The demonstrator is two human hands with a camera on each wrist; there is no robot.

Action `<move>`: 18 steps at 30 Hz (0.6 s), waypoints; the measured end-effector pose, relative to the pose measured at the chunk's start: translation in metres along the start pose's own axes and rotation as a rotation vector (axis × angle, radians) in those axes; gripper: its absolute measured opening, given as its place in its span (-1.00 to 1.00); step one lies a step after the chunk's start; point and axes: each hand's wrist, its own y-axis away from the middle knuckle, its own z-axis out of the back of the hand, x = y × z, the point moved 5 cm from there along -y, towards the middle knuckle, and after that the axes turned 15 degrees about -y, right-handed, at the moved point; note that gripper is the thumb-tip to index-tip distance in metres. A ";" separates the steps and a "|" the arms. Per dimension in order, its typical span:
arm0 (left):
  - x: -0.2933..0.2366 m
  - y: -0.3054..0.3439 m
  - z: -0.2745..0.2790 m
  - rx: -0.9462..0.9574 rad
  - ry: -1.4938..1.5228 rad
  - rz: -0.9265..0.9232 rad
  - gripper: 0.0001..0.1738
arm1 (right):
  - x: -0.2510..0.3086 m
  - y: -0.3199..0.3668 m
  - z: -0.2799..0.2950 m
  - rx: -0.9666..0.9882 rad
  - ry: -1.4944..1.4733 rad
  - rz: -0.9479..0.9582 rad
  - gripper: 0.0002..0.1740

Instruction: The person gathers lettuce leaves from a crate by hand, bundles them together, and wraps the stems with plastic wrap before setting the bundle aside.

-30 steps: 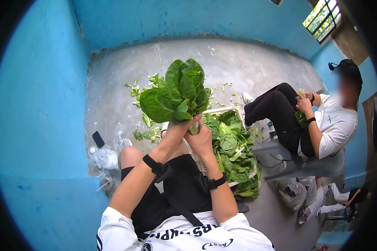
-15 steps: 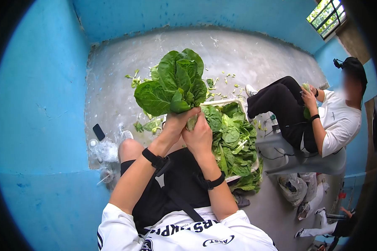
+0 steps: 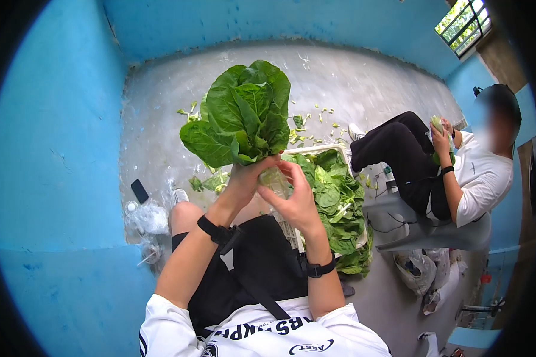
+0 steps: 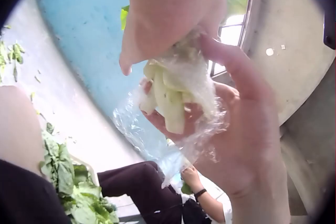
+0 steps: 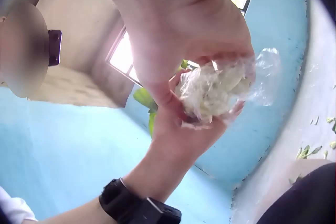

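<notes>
A bunch of leafy greens (image 3: pixel 244 113) stands leaves up in the head view. My left hand (image 3: pixel 244 181) grips it just under the leaves. Clear plastic film (image 4: pixel 202 85) hangs loosely around the pale stems (image 4: pixel 170 98) in the left wrist view. My right hand (image 3: pixel 298 199) is cupped around the stem end, its thumb and fingers curved about the film. In the right wrist view, my right hand (image 5: pixel 184 24) is above the crumpled film (image 5: pixel 207 92) and my left hand (image 5: pixel 181 134) below. The hands hide part of the stems.
A pale crate (image 3: pixel 342 147) of loose greens (image 3: pixel 330 193) is beside my right leg. Leaf scraps (image 3: pixel 217 180) lie on the floor. A phone (image 3: pixel 139 190) and plastic (image 3: pixel 152 220) are at left; a seated person (image 3: pixel 479 169) handles greens at right.
The bunch has shifted slightly left and up in the head view. My right hand has loosened from its closer hold, fingers and thumb spreading around the stem end, where clear film now shows.
</notes>
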 end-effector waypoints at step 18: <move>-0.010 0.016 -0.007 -0.091 -0.194 0.066 -0.59 | -0.033 -0.003 -0.021 -0.081 -0.220 -0.081 -0.54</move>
